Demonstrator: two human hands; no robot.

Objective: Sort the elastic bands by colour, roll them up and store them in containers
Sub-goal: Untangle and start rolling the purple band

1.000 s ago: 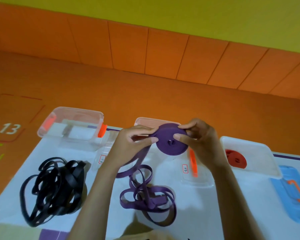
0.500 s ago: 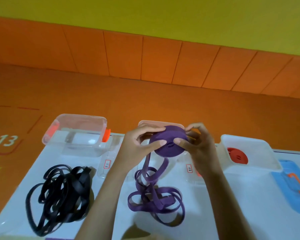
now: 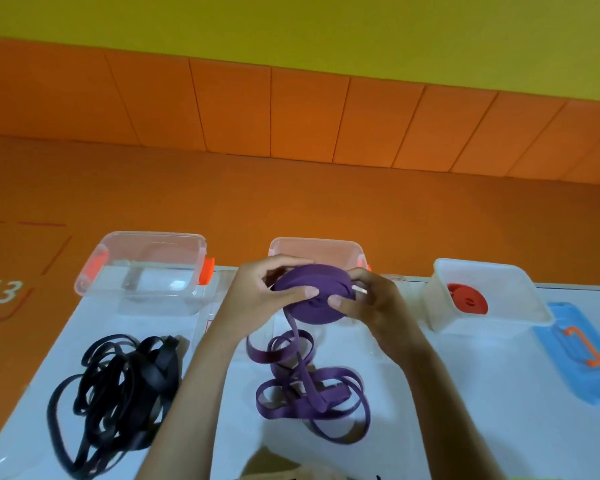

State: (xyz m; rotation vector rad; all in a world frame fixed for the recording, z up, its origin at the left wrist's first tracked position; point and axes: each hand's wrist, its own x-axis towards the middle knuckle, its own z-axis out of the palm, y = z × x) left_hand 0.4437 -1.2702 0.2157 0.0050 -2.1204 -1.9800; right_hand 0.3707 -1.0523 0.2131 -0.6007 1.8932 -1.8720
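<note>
White table [image 3: 465,393], orange wall behind: left hand [image 3: 257,292] and right hand [image 3: 371,303] grip purple roll [image 3: 312,296] (loose tail [image 3: 305,393] trailing nearer).

My left hand [image 3: 257,296] and right hand [image 3: 378,306] are bare, forearms [image 3: 194,393] too. Tan cloth [image 3: 284,467] shows at the bottom edge.

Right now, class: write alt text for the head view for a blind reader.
The left hand and right hand grip a purple band roll over a table, its loose tail heaped below. A tangled black band lies left; a rolled red band sits in the right container.
</note>
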